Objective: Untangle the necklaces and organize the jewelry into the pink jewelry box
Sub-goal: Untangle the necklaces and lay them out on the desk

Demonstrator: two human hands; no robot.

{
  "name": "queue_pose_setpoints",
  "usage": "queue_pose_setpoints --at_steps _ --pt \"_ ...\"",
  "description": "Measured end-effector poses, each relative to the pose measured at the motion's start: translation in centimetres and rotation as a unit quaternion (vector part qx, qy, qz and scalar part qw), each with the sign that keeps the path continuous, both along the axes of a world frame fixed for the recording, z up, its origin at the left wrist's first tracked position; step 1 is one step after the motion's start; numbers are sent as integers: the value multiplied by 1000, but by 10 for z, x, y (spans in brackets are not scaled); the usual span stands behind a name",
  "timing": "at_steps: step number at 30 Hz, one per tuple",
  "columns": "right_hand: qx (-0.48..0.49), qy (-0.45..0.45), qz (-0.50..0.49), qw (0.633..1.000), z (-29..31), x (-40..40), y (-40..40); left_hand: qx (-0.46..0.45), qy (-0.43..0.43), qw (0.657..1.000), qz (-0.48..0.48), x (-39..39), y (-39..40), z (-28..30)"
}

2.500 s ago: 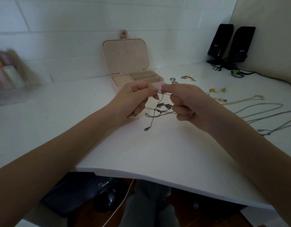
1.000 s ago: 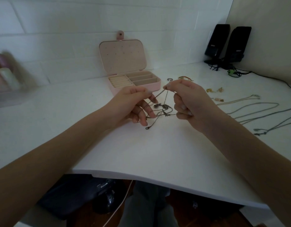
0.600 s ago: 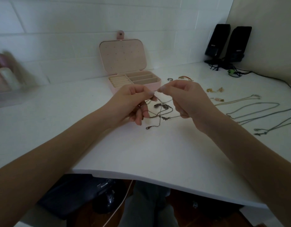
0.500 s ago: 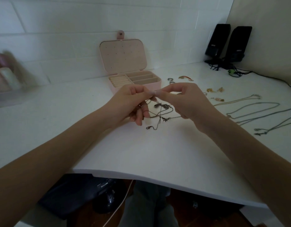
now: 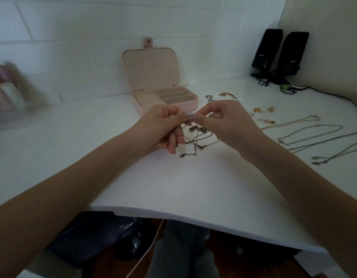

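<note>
Tangled necklaces (image 5: 195,140): dark chain knot, lifted partly off the white desk (image 5: 193,181), hanging just below the pinch point where both hands meet. Left hand (image 5: 163,127) pinches a strand between thumb and forefinger; remaining fingers curl under, touching chain on that side. Right hand (image 5: 223,123) pinches the same spot from the opposite side, fingertips of the two hands nearly touching. Which exact strand each holds: cannot tell, too fine.

Below the grip: small oval pendant and a second small charm dangle in the knot; loose end with a clasp (image 5: 182,155) trails down onto the desk toward the person.

Pink jewelry box (image 5: 173,103): directly behind the grip, lid open and upright against the wall, ring rolls on the left-hand side, three long compartments on the other. Nothing discernible inside them.

Right of the grip, well apart: several straightened necklaces (image 5: 314,135) laid out on the desk. Behind-right of the grip: small earrings and charms (image 5: 263,110) scattered, plus a curved reddish piece (image 5: 227,94) near the box. Far right corner: two black speakers (image 5: 280,53) with cables. Far left: blurred clear container (image 5: 11,97), contents unreadable.
</note>
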State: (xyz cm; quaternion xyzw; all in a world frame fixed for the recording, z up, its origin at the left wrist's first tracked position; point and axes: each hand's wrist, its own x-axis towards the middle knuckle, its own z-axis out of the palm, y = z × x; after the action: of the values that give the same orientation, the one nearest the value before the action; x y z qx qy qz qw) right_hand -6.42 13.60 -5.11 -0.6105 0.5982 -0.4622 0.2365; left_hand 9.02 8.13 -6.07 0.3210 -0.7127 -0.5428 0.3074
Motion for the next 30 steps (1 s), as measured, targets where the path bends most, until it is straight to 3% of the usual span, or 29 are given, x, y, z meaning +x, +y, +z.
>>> queue_pose_setpoints --at_steps 5,11,13,19,24,30 --pt "51 30 5 998 -5 6 -1 4 -1 1000 -23 -1 -1 -1" --pt "152 -114 25 981 -3 13 -2 -72 -41 997 -3 -1 -1 -5" --pt "149 -150 16 977 -2 11 -3 -96 -41 995 4 0 -3 -6" --pt "128 -128 19 983 -4 8 -4 -145 -31 989 29 -1 -1 -7" --pt "112 -258 75 957 -1 3 -2 -152 -9 985 74 5 -9 -5" --pt "84 -351 70 930 1 0 -5 -160 -12 987 17 6 -7 -4"
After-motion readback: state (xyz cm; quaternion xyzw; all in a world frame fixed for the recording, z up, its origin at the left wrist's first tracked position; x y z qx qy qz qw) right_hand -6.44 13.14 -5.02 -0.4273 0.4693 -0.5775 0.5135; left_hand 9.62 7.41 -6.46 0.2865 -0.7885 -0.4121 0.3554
